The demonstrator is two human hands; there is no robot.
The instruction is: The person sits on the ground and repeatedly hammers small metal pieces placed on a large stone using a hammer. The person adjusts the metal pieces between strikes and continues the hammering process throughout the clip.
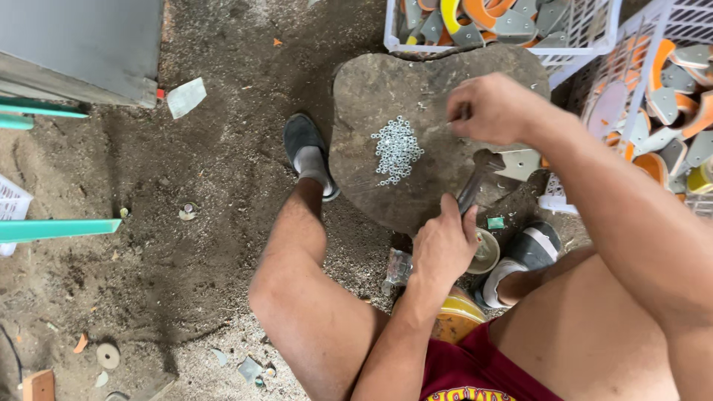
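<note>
Left hand (444, 245) fisted low by the knee; right hand (492, 109) raised ahead, fingers pinched together, forearm angled across

The ground under me is bare packed dirt (186, 245), dark brown and gritty, strewn with small scraps and chips. In the upper left of the frame stands a grey metal cabinet (82, 44), its base resting on the dirt. Teal bars (56, 229) jut in from the left edge, one near the cabinet and one lower down. A pale scrap of sheet (186, 96) lies just right of the cabinet. At the top of the frame sits a white plastic crate (594, 37), and another white crate (639, 82) fills the upper right corner. The light is soft, even daylight, with no hard shadows.
</note>
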